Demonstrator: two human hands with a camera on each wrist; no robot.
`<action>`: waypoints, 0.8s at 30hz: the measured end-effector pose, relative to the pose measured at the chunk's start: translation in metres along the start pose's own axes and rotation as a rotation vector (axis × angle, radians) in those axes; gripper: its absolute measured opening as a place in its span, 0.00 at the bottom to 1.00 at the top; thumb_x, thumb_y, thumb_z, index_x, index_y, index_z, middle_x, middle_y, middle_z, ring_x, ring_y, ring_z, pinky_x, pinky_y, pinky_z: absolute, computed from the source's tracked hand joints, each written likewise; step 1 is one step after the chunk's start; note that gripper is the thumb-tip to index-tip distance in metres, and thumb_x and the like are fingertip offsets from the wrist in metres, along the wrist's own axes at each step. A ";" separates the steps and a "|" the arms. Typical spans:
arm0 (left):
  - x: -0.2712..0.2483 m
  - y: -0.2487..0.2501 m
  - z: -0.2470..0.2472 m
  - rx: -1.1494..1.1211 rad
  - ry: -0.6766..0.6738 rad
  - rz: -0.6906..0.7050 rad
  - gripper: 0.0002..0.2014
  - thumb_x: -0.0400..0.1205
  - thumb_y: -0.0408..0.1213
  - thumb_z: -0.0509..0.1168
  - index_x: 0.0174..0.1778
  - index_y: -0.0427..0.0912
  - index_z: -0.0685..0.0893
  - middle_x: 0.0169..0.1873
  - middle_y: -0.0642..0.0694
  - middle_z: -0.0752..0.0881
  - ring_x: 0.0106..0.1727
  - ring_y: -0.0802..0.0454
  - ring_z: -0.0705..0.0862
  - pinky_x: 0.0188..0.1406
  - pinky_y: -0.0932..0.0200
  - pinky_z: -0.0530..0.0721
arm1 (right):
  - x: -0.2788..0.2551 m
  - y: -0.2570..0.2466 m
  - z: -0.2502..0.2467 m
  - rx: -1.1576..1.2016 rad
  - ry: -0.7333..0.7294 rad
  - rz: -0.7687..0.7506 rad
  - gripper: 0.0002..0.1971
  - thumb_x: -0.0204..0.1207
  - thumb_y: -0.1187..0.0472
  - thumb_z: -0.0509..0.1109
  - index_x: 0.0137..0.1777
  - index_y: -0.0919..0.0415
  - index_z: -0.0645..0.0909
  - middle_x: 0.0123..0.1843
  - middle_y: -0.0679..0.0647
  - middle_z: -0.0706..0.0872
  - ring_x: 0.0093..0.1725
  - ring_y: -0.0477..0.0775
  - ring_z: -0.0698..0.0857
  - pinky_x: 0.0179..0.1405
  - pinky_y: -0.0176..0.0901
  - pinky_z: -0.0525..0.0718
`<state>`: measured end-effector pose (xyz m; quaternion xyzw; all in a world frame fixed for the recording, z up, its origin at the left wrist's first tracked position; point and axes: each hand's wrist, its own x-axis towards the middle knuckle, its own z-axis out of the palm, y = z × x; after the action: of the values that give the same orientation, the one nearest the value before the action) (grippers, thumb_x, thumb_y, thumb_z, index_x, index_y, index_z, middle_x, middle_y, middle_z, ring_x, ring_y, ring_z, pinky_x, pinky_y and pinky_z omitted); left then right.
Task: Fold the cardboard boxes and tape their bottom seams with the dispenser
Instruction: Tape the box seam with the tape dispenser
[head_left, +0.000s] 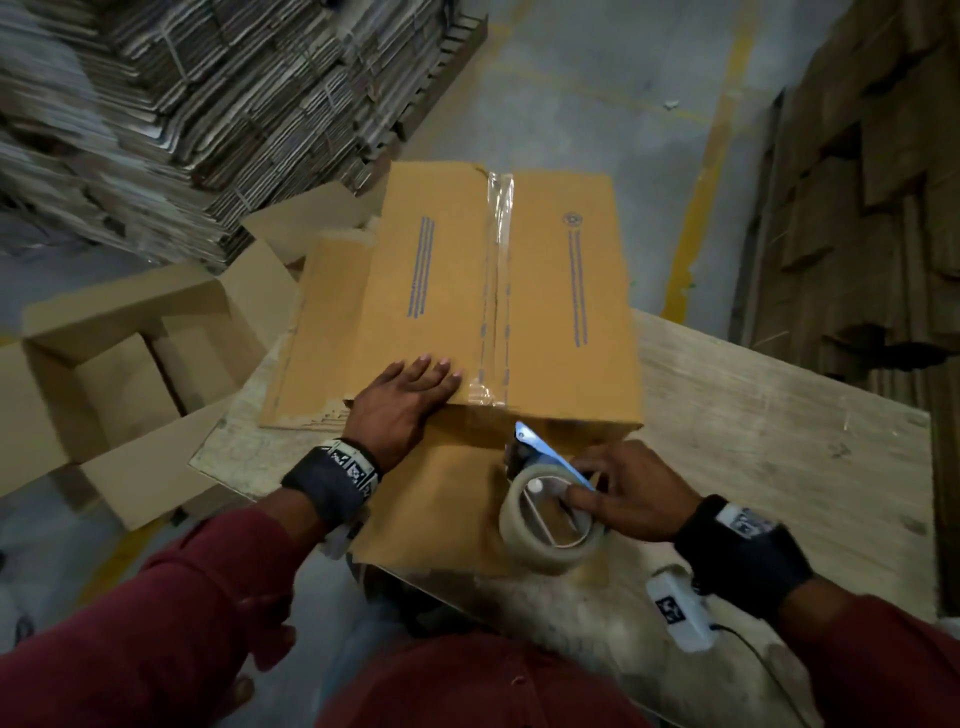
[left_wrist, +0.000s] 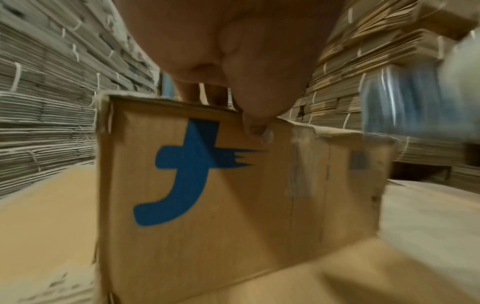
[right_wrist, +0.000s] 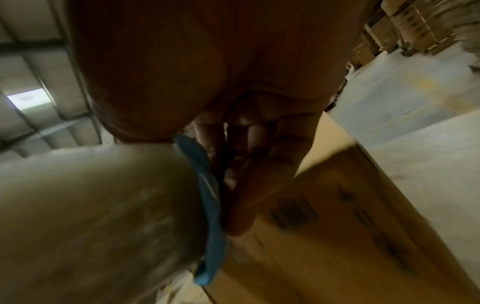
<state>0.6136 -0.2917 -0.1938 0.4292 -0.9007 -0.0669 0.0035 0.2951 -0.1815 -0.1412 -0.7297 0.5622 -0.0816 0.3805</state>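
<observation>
Right hand grips dispenser at 5 o'clock, against near wall of box | left hand flat, fingers straight, on box top at 7 o'clock | taped seam runs 12–6, ending nearer right hand — cut looks next.

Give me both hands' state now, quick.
Left hand: open, flat on the box top beside the taped seam.
Right hand: gripping the tape dispenser.

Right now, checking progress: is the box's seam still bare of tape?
No: clear tape already runs along the seam of the box.
</observation>
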 end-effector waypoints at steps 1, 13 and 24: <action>-0.010 -0.003 0.000 0.000 0.009 0.027 0.33 0.80 0.33 0.53 0.86 0.47 0.72 0.82 0.42 0.76 0.83 0.38 0.74 0.81 0.38 0.72 | -0.003 -0.008 -0.012 0.034 0.011 -0.044 0.14 0.79 0.41 0.70 0.41 0.48 0.90 0.36 0.44 0.89 0.33 0.44 0.86 0.35 0.46 0.81; -0.083 0.044 0.005 -0.094 0.051 0.027 0.27 0.81 0.37 0.57 0.77 0.51 0.84 0.74 0.50 0.85 0.73 0.45 0.85 0.66 0.43 0.89 | 0.023 -0.042 -0.041 0.114 -0.007 -0.172 0.04 0.82 0.53 0.75 0.54 0.41 0.89 0.48 0.39 0.89 0.45 0.42 0.88 0.40 0.39 0.82; -0.084 0.008 -0.107 -1.919 -0.096 -1.045 0.38 0.83 0.69 0.64 0.63 0.31 0.87 0.53 0.34 0.93 0.56 0.39 0.93 0.63 0.41 0.90 | 0.036 -0.103 -0.010 -0.339 0.229 -0.314 0.19 0.78 0.44 0.68 0.66 0.41 0.88 0.70 0.44 0.86 0.54 0.53 0.88 0.43 0.51 0.87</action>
<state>0.6674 -0.2337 -0.0825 0.5740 -0.1798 -0.7509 0.2727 0.3805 -0.2098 -0.0790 -0.8475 0.4869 -0.1264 0.1693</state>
